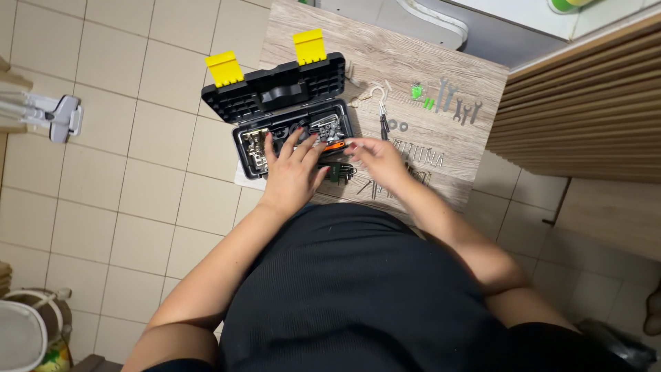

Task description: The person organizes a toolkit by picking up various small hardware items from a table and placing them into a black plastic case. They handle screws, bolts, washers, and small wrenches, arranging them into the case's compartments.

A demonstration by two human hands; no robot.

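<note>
A small black toolbox (227, 103) with two yellow latches lies open on a wooden table (385, 55). Its tray holds metal parts and an orange-handled tool (334, 145). My left hand (292, 172) rests flat over the tray's front part with its fingers spread and nothing in its grip. To the right of the box, my right hand (379, 160) hovers over the table just above a row of screws (417, 151). Its fingers point toward the orange tool. Whether they pinch something small I cannot tell.
Small wrenches (456, 105), green plugs (421, 95), a white hook (377, 93) and washers (398, 125) lie laid out on the table's right half. A slatted wooden panel (585, 103) stands at right. On the tiled floor at left stand a white stand (55, 114) and a bin (24, 334).
</note>
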